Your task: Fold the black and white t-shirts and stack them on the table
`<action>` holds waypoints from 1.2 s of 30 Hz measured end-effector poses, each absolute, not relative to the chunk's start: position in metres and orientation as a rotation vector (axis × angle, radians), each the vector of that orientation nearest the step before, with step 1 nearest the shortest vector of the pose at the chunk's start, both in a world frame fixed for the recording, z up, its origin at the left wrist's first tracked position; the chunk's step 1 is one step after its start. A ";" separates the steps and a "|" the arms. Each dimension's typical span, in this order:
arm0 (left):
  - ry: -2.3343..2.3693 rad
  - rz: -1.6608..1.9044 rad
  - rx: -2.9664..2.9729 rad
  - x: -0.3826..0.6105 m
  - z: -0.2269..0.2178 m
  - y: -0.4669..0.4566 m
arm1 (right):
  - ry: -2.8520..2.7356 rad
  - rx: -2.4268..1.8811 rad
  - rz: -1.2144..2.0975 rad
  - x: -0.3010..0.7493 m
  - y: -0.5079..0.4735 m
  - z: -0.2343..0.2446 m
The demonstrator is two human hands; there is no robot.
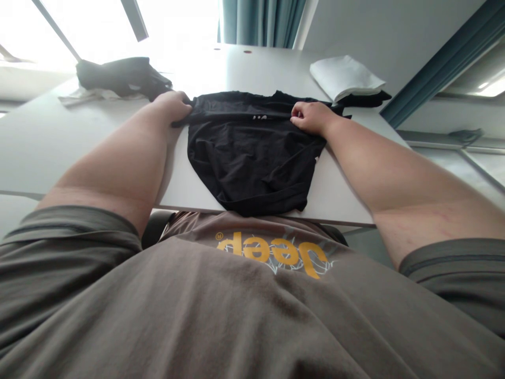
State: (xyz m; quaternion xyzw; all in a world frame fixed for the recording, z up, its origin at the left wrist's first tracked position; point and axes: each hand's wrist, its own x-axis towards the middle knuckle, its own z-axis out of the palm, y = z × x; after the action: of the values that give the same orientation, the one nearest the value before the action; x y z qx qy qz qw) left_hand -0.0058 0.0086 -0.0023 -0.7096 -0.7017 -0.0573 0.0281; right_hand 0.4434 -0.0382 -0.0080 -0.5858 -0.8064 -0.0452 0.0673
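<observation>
A black T-shirt (pixel 252 163) lies spread on the white table in front of me, its lower end reaching the near edge by my body. A small pale print shows near its upper middle, partly covered by a fold. My left hand (pixel 175 105) grips the shirt at its upper left, by the sleeve, with the fingertips mostly hidden. On the upper right part, my right hand (pixel 311 117) has thumb and forefinger curled together on the fabric.
Dark and white clothes (pixel 122 79) lie in a loose heap at the far left of the white table (pixel 260 73). A folded white garment (pixel 347 76) rests on a black one (pixel 366 99) at the far right. Blue-green curtains (pixel 264 21) hang beyond.
</observation>
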 end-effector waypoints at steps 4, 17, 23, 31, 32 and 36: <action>-2.181 -0.204 -2.186 -0.004 -0.001 0.005 | -2.426 -1.750 -0.156 0.444 -0.037 -0.009; -2.165 -0.183 -2.178 -0.004 -0.003 0.007 | -2.401 -1.776 -0.062 0.445 -0.037 -0.010; -2.168 -0.194 -2.187 -0.006 -0.004 0.010 | -2.389 -1.773 -0.081 0.448 -0.033 -0.012; -2.178 -0.200 -2.171 -0.008 -0.006 0.012 | -2.413 -1.772 -0.096 0.445 -0.038 -0.009; -2.180 -0.204 -2.171 -0.008 -0.006 0.013 | -2.415 -1.772 -0.102 0.444 -0.038 -0.008; -2.174 -0.217 -2.175 -0.009 -0.006 0.014 | -2.419 -1.787 -0.099 0.442 -0.041 -0.006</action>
State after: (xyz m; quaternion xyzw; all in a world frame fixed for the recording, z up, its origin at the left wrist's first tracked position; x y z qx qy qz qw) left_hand -0.0092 0.0138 -0.0064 -0.7053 -0.7048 -0.0702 0.0292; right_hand 0.4420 -0.0411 -0.0063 -0.5925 -0.8021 -0.0330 0.0662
